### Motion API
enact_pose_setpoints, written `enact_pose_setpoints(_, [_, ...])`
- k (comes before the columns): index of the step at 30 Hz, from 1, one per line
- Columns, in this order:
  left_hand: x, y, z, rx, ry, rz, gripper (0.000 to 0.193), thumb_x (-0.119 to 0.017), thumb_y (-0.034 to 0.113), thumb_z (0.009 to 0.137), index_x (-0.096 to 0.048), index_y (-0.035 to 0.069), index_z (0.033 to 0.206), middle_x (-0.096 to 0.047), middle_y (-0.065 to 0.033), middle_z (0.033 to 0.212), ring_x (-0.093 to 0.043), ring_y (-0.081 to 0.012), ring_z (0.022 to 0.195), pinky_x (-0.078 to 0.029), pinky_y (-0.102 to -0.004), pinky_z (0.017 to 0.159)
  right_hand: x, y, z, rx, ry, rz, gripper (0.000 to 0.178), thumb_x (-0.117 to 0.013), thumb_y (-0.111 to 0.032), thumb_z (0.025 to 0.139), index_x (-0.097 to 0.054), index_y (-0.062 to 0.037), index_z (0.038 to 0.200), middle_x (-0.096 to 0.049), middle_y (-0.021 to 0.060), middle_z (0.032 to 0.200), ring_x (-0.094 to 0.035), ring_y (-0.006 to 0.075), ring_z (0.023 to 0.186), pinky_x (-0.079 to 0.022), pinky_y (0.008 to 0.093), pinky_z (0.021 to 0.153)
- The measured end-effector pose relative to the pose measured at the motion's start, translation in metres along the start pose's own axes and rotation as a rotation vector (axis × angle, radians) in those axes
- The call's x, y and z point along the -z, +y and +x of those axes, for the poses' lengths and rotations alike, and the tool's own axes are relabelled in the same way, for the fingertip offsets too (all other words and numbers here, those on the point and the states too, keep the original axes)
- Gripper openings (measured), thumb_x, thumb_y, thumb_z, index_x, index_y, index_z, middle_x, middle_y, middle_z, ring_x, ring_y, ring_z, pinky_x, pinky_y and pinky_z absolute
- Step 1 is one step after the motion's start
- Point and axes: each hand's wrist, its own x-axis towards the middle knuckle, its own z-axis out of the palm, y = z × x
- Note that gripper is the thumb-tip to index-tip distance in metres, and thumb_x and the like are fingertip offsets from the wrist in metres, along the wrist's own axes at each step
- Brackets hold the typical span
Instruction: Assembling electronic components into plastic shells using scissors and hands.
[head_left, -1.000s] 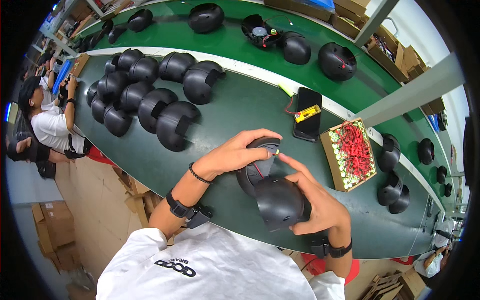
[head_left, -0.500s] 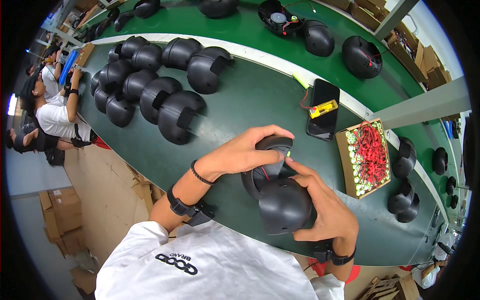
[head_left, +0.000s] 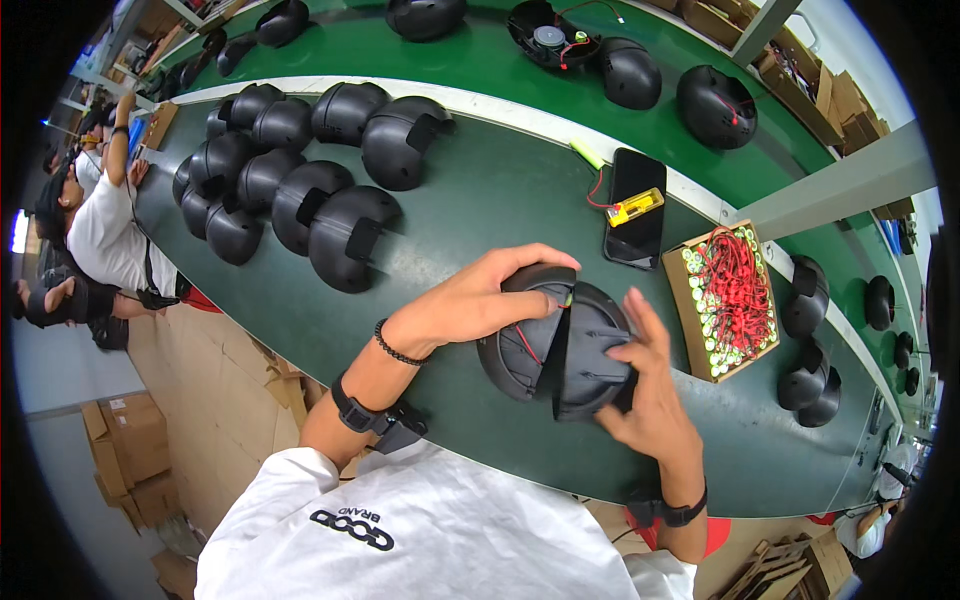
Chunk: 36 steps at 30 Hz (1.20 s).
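Observation:
My left hand (head_left: pixel 478 300) grips a rounded black plastic shell (head_left: pixel 507 365), its thumb near the upper rim. A short red wire (head_left: pixel 527 343) shows inside that shell, and a small yellow-green piece peeks out by the thumb. Beside it, my right hand (head_left: pixel 652 385) holds a second black half shell (head_left: pixel 588 350) with its ribbed inner side turned up. The two shells meet near the top, while a dark gap opens between them lower down. Part of the right-hand fingers is hidden behind the second shell.
Several black domed shells (head_left: pixel 310 200) stand grouped at the left of the green table. A phone (head_left: pixel 635 230) with a yellow wired piece (head_left: pixel 636 207) on it lies ahead. A carton of red-wired batteries (head_left: pixel 690 325) stands right. Beyond runs a green belt (head_left: pixel 500 60); a grey post (head_left: pixel 830 180) crosses.
My right hand has turned the second shell from its smooth outside to its ribbed inside and brought it up against the first shell. My left hand keeps its grip.

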Motion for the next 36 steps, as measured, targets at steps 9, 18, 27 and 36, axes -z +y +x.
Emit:
enact_pose_setpoints(9, [-0.003,0.001,0.0,0.006,-0.001,-0.054,0.047,-0.062,0.003,0.097,-0.059,0.0,0.144,-0.064,-0.0074,0.139,-0.056,-0.0134,0.13,-0.045,-0.0305,0.111,-0.03,-0.023,0.011,-0.167,0.183,0.204,0.133,-0.105,-0.037,0.058,-0.022,-0.0076,0.158,-0.028,0.0363,0.162,-0.041,0.0512,0.147,-0.042,0.0563,0.117])
enact_pose_setpoints(18, [-0.005,0.003,-0.001,0.033,0.025,-0.019,0.049,-0.062,0.003,0.097,-0.058,0.0,0.146,-0.063,-0.0091,0.142,-0.057,-0.0164,0.132,-0.044,-0.0318,0.115,-0.023,-0.033,0.024,-0.183,0.123,-0.047,0.144,-0.107,-0.042,0.051,-0.023,-0.0008,0.161,-0.037,0.0265,0.155,-0.046,0.0426,0.14,-0.041,0.052,0.116])
enact_pose_setpoints(27, [-0.005,0.001,-0.001,-0.047,0.014,0.024,0.053,-0.062,0.002,0.094,-0.057,0.0,0.147,-0.064,-0.012,0.141,-0.058,-0.0193,0.133,-0.044,-0.0345,0.115,-0.034,-0.022,0.028,-0.139,0.175,0.09,0.136,-0.106,-0.033,0.054,-0.025,-0.0051,0.16,-0.035,0.0321,0.155,-0.041,0.0505,0.143,-0.044,0.0574,0.115])
enact_pose_setpoints(36, [-0.002,0.002,0.005,-0.062,-0.003,0.064,0.054,-0.061,0.005,0.093,-0.057,-0.001,0.146,-0.065,-0.0126,0.14,-0.06,-0.0219,0.131,-0.045,-0.0354,0.114,-0.042,-0.018,0.023,-0.158,0.19,0.089,0.143,-0.108,-0.033,0.052,-0.018,-0.0116,0.161,-0.034,0.0282,0.156,-0.042,0.0434,0.143,-0.042,0.0547,0.116])
